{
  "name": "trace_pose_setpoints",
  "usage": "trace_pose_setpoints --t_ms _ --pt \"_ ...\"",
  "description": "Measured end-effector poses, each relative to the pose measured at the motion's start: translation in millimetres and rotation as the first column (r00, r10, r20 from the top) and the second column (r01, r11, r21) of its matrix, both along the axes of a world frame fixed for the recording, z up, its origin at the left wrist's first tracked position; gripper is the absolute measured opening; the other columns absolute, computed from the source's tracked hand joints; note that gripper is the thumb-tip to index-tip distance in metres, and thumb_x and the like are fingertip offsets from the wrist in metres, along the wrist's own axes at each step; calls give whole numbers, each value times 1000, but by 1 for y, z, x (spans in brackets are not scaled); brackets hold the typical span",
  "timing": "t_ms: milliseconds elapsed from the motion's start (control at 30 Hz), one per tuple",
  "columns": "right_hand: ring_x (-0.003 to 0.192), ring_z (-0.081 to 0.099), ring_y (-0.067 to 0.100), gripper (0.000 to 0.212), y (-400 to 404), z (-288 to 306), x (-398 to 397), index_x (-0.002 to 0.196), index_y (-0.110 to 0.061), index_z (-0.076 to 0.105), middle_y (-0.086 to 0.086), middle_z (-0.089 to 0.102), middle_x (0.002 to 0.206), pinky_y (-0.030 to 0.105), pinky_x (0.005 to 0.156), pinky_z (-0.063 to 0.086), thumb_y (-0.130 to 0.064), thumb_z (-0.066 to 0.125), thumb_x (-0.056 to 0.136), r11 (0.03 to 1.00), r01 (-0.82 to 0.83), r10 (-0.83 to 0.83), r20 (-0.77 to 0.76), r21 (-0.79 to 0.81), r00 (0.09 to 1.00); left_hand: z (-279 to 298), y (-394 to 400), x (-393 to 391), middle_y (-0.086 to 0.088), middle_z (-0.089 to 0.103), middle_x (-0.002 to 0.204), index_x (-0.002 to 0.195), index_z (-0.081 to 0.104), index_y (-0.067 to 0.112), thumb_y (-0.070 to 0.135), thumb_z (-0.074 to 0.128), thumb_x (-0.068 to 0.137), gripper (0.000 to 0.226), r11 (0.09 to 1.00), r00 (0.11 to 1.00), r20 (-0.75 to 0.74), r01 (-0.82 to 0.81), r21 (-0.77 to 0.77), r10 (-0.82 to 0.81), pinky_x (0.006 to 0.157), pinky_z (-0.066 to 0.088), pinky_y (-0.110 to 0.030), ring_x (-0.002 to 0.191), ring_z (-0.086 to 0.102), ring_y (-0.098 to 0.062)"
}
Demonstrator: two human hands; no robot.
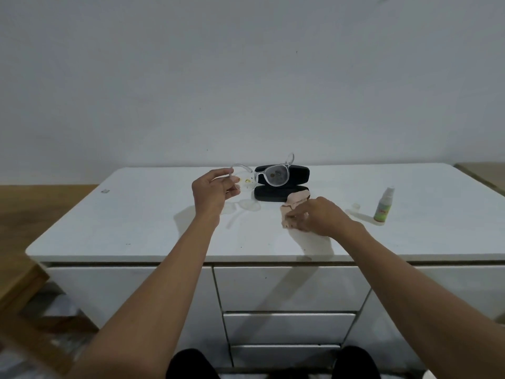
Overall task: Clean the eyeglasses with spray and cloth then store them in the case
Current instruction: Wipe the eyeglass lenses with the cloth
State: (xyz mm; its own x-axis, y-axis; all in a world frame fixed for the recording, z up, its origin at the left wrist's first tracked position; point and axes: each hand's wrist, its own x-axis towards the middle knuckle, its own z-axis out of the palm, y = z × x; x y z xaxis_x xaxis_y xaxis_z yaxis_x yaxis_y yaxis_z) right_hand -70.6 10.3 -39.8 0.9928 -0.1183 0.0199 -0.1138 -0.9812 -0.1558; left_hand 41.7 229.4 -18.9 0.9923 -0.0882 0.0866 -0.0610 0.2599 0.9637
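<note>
Above the white cabinet top [153, 214], the eyeglasses [262, 175] are held clear of the surface: clear plastic frame, temples unfolded, yellowish-brown smudges visible on both lenses. Behind them, black glasses case [284, 184] lies open on the cabinet top, lid raised toward the wall; nothing visible inside, though the glasses partly block the view of it. Pink cloth [293, 205] lies crumpled just in front of the case, one edge touching it. Small spray bottle [384, 205], green label, stands upright well to the right, its clear cap [355, 206] lying beside it on the surface. Left hand [211, 191] raised, fingers closed in a pinch on the left side of the frame. Right hand [317, 216] low over the surface, fingers pinching the cloth.
</note>
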Motion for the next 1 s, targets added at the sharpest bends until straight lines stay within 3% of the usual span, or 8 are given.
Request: trace_pose_setpoints --t_ms 167,267,367,433,500,567,633,1000 --pt "94 60 24 17 2 -13 5 100 -26 83 -6 63 78 28 69 35 -29 67 94 995 64 -77 183 74 980 -5 -1 0 -16 70 73 92 75 0 -12 75 78 18 1000 1000 -9 -6 5 6 69 63 -33 61 63 -26" --pt "97 60 25 19 7 -14 6 102 -28 83 -3 59 77 26 64 34 -26 67 93 995 87 -97 244 53 965 -7 -1 0 -17 71 75 93 75 0 -11 75 78 19 1000 1000 -13 -11 3 11 71 63 -33 61 63 -26" --pt "80 58 18 14 9 -13 9 88 -26 85 -8 64 74 22 55 31 -24 70 88 952 142 -209 237 272 949 -7 2 1 -16 71 74 94 75 0 -11 74 79 19 1000 1000 -15 -28 5 28 69 62 -32 61 63 -25" --pt "70 58 15 13 11 -8 12 74 -17 83 -9 64 65 23 59 41 -21 73 81 812 191 -340 181 552 923 -5 4 3 -16 71 72 94 75 -1 -11 74 78 19 999 999 -11 -46 9 46 68 62 -31 59 63 -24" --pt "70 62 19 15 16 4 12 72 -5 78 1 69 69 29 65 48 -19 74 76 493 178 -460 82 852 884 -4 7 5 -16 71 72 94 75 -2 -11 75 78 19 997 997 -8 -70 11 70 68 62 -32 58 63 -23" --pt "76 71 20 13 24 17 10 80 -7 78 5 75 77 33 71 54 -19 75 82 188 106 -472 -5 976 881 -1 10 7 -17 70 73 96 75 -2 -9 75 78 20 995 995 -4 -98 12 98 70 63 -33 57 63 -23" --pt "83 76 18 13 29 28 10 82 -15 76 2 77 79 33 78 53 -27 75 87 88 64 -452 -17 994 892 1 12 8 -17 71 75 98 75 -2 -8 75 79 20 993 993 4 -116 9 116 72 64 -34 56 62 -22" --pt "62 56 17 20 64 45 32 77 -21 81 3 62 66 37 74 54 -33 72 89 233 -140 -560 250 962 789 17 17 -3 -13 72 69 90 76 6 -7 76 79 17 994 991 80 -107 24 105 67 62 -31 57 63 -26"
